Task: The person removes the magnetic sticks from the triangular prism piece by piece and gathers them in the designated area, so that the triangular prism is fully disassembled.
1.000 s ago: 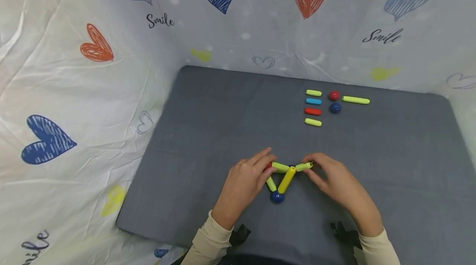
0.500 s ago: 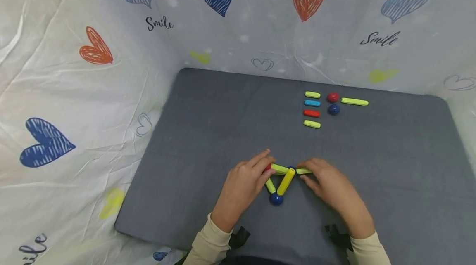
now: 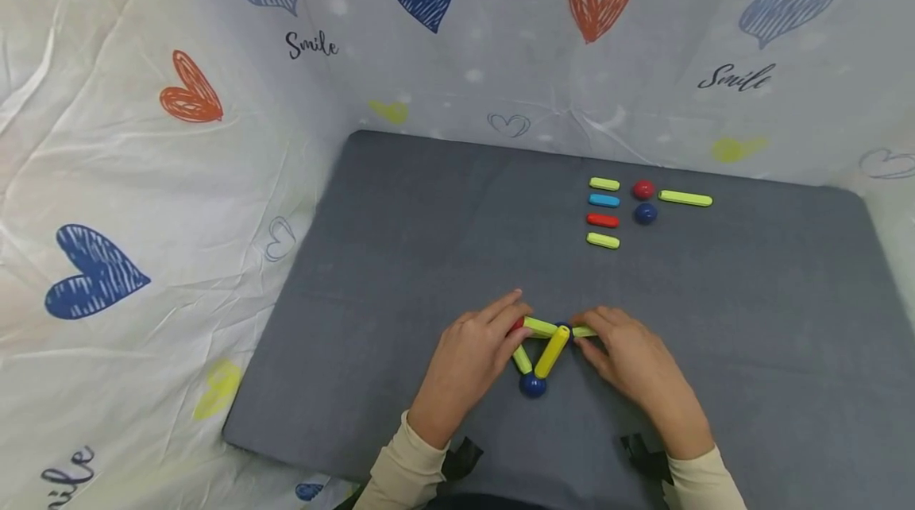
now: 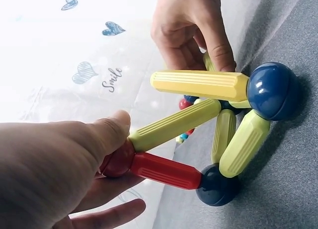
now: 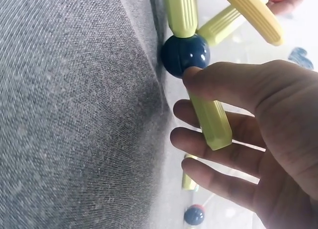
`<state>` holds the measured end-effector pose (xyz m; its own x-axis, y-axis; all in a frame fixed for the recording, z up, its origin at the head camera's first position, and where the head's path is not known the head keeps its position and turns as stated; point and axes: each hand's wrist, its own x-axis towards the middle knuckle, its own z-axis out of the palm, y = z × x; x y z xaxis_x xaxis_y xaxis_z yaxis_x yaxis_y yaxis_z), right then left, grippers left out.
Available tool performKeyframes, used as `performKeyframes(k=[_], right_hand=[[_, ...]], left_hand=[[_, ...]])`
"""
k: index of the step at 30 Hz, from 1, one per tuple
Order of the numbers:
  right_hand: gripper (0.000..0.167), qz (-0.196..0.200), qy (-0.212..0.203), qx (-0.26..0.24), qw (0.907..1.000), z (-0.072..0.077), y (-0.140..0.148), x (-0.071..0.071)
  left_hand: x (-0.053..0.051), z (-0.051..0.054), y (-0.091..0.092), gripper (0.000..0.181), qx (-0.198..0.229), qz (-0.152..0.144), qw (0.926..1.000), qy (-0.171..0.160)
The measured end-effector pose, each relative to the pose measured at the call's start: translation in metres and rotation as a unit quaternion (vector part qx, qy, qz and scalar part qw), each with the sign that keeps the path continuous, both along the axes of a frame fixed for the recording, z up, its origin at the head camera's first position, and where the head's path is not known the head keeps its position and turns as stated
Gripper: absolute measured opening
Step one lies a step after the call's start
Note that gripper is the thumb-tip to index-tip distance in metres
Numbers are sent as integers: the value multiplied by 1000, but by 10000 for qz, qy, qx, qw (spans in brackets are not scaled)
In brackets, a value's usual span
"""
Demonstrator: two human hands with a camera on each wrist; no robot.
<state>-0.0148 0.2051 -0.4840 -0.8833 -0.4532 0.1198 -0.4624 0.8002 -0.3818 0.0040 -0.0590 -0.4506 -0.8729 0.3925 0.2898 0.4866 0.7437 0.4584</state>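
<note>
My left hand [image 3: 465, 359] pinches the red ball [image 4: 119, 160] at the raised corner of a small frame of magnetic rods and balls. From that ball run a red rod [image 4: 166, 170] and a light green rod [image 4: 176, 123]. Blue balls [image 4: 274, 91] form the frame's lower corners on the grey surface. A yellow rod [image 3: 553, 352] slants up from the front blue ball, its other end free. On the right, my right hand [image 3: 636, 355] holds a short light green rod [image 5: 213, 122] between thumb and fingers, its end against a blue ball [image 5: 186, 55]; the thumb tip also touches that ball.
Toward the back right lie loose short rods, among them a blue one [image 3: 604, 200] and a red one [image 3: 603, 220]. Beside them are a red ball [image 3: 644, 190], a blue ball [image 3: 646, 214] and a longer green rod [image 3: 685, 198]. A printed white curtain [image 3: 500, 57] stands behind the table.
My right hand has shifted left and slightly nearer, its fingers now closer to the blue ball and covering the green rod's outer end. The left hand keeps its hold on the red ball.
</note>
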Motion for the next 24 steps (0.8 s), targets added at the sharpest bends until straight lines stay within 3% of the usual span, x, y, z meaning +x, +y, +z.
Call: performKeyframes(k=[17,24], right_hand=[[24,-144,61,418,9990,4,1,-4],[29,-516,4,164,9985,12,13,-20]], left_hand=[[0,0,0,26,-27,-10,10000,20],[-1,0,1,26,-24,-10,10000,5]])
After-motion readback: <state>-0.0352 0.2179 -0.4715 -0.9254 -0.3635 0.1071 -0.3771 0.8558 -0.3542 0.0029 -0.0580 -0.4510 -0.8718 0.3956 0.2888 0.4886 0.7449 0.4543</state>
